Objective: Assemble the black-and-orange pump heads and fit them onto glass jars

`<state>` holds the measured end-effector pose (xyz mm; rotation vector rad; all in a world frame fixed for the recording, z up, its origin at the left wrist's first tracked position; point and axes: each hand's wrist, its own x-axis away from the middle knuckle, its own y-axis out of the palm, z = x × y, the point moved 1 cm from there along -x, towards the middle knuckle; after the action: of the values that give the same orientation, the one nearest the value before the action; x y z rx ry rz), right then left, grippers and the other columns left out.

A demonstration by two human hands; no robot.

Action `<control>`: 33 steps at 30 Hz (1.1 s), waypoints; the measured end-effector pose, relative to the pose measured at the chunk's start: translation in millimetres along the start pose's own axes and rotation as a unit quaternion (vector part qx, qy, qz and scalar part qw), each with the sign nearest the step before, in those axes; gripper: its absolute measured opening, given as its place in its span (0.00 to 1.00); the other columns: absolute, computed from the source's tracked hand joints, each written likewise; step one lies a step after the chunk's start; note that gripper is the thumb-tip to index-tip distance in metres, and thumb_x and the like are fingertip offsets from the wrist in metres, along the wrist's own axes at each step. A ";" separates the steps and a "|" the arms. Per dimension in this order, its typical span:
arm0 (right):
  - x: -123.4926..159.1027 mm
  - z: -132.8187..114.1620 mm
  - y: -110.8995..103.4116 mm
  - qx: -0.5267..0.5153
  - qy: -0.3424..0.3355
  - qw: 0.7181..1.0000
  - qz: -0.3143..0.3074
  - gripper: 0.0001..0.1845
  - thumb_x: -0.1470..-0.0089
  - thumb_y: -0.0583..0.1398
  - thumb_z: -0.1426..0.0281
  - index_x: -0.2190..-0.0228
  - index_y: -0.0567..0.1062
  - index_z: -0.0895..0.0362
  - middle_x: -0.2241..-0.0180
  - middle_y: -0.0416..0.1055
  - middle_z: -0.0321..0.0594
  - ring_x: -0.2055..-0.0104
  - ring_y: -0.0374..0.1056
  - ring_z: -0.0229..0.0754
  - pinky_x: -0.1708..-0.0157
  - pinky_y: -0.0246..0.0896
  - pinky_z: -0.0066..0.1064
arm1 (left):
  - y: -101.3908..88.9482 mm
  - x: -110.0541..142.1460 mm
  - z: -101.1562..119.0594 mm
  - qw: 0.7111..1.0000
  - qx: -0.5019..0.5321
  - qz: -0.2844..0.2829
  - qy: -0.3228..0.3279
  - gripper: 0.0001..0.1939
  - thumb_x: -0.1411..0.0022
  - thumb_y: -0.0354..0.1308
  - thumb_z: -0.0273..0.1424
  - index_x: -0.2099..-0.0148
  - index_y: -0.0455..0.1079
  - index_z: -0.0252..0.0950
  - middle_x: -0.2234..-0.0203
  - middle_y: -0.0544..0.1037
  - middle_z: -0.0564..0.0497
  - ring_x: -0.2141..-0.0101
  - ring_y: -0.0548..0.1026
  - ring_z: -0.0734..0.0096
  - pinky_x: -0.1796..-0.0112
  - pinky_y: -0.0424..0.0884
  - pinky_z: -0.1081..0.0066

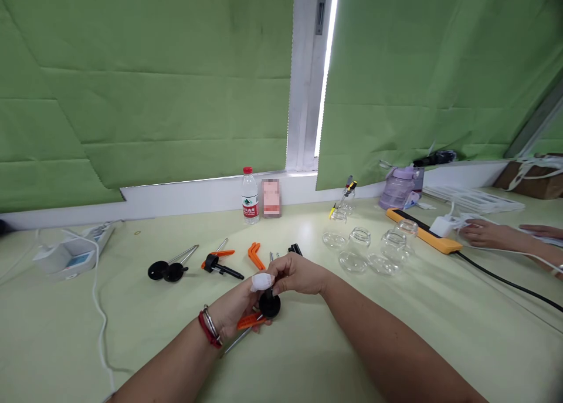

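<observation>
My left hand point(241, 304), with a white wrap on its thumb, is closed around a black disc-shaped part point(270, 305). An orange lever-like piece point(250, 320) and a thin metal rod point(237, 342) stick out beneath that hand. From above, my right hand point(295, 274) pinches at the top of the black part; its fingertips cover the spot. Just beyond my hands lie a bent orange piece point(254, 256) and a black piece point(295, 249). To the left rest a black part with a shaft point(223, 268) and two black discs with metal rods point(175, 271).
Glass jars point(359, 243) and a jar holding screwdrivers point(339, 214) stand right of centre. A water bottle point(250, 199) is at the back. An orange power strip point(424, 233) lies right, near another person's hand point(484, 234). A white power strip point(83, 251) and cable are left.
</observation>
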<state>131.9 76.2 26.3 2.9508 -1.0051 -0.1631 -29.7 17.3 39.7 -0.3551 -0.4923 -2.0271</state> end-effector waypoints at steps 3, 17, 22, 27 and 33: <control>0.0 1.7 -0.2 0.002 0.010 1.000 0.005 0.18 0.69 0.72 0.67 0.73 0.76 0.62 0.72 0.70 0.35 0.68 0.67 0.36 0.62 0.64 0.32 | -0.3 -0.5 -0.4 1.000 -0.001 0.005 -0.003 0.25 0.50 0.55 0.49 0.56 0.62 0.36 0.73 0.71 0.50 0.77 0.73 0.69 0.84 0.60 0.77; 2.2 -5.2 1.8 0.057 0.023 0.998 0.016 0.24 0.75 0.73 0.64 0.73 0.75 0.62 0.75 0.69 0.33 0.73 0.62 0.33 0.69 0.60 0.28 | -3.4 -3.3 -2.1 1.000 0.004 -0.015 -0.001 0.22 0.50 0.54 0.49 0.62 0.65 0.36 0.73 0.70 0.48 0.76 0.73 0.67 0.82 0.61 0.75; 2.2 -3.4 -0.5 0.084 0.019 0.996 0.023 0.24 0.75 0.73 0.63 0.74 0.73 0.61 0.75 0.67 0.33 0.73 0.61 0.32 0.70 0.59 0.27 | -3.4 -3.6 -0.4 1.000 0.005 -0.029 -0.004 0.23 0.50 0.54 0.50 0.63 0.64 0.36 0.73 0.71 0.48 0.76 0.73 0.67 0.82 0.61 0.75; 1.1 -3.2 0.4 0.089 0.008 0.996 0.016 0.25 0.74 0.73 0.63 0.72 0.73 0.61 0.76 0.66 0.31 0.74 0.59 0.31 0.72 0.59 0.27 | -2.2 -2.5 1.4 1.000 0.009 -0.026 -0.005 0.23 0.49 0.53 0.51 0.62 0.64 0.36 0.72 0.71 0.48 0.77 0.72 0.69 0.84 0.59 0.76; 0.1 -2.4 1.2 0.055 -0.001 0.998 0.016 0.23 0.74 0.73 0.65 0.76 0.69 0.60 0.75 0.66 0.31 0.73 0.62 0.33 0.69 0.62 0.29 | -3.0 -2.4 1.5 0.999 0.005 -0.038 -0.001 0.22 0.47 0.51 0.50 0.62 0.64 0.36 0.71 0.71 0.48 0.77 0.73 0.69 0.84 0.60 0.76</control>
<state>131.5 75.1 28.7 3.0302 -1.0955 -0.1152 -31.2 21.2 39.3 -0.3368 -0.5242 -2.0976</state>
